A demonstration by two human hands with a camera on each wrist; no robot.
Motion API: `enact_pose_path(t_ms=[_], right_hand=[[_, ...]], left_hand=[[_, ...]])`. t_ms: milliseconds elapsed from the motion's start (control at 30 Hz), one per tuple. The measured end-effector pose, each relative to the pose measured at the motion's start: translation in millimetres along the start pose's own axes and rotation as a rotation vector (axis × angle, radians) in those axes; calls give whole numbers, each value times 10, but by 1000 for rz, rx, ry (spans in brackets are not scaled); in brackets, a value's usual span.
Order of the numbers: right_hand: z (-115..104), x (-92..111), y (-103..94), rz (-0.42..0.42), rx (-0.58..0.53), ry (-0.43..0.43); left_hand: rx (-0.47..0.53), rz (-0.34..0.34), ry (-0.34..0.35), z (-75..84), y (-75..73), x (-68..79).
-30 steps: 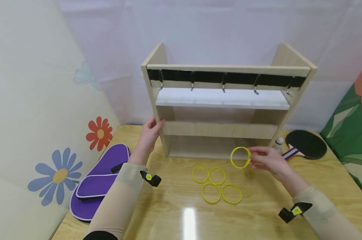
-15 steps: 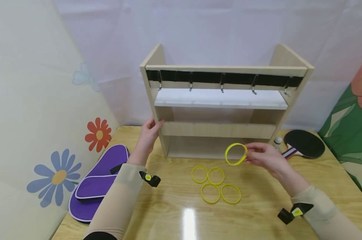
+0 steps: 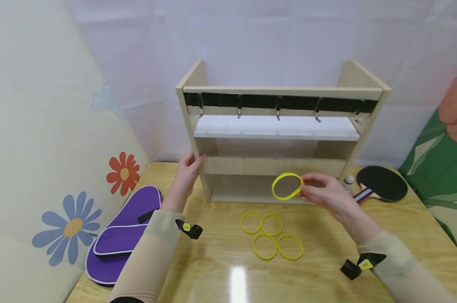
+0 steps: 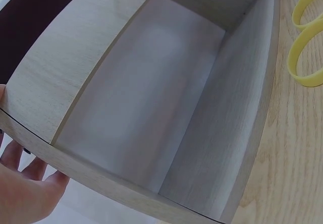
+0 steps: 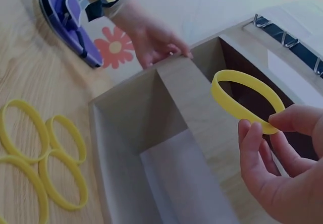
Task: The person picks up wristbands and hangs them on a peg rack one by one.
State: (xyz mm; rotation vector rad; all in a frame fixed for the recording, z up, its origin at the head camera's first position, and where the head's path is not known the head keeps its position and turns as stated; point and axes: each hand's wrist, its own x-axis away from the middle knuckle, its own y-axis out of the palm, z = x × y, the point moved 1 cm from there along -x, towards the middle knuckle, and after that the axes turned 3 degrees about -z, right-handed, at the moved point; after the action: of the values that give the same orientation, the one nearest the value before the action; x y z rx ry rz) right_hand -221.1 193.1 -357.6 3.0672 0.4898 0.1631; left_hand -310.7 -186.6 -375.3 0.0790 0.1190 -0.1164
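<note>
Yellow ring (image 5: 229,104) sits in the right hand (image 3: 325,192) grip, fingertips pinching one edge, rest of loop sticking out leftward in front of the wooden rack (image 3: 275,166). Left hand (image 3: 184,176) grips rack's left side; four more rings (image 3: 261,223) on bench (image 3: 213,252).

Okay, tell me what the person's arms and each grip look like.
The left sleeve and right sleeve are beige, reaching the wrist. The left wrist camera and right wrist camera are black with yellow patches. The left grip and right grip are bare.
</note>
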Motion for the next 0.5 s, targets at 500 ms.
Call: enact_pose_path(t_ms=[500], right_hand=[[-351, -150, 250, -58, -78, -87]], left_hand=[[8, 13, 14, -34, 17, 15]])
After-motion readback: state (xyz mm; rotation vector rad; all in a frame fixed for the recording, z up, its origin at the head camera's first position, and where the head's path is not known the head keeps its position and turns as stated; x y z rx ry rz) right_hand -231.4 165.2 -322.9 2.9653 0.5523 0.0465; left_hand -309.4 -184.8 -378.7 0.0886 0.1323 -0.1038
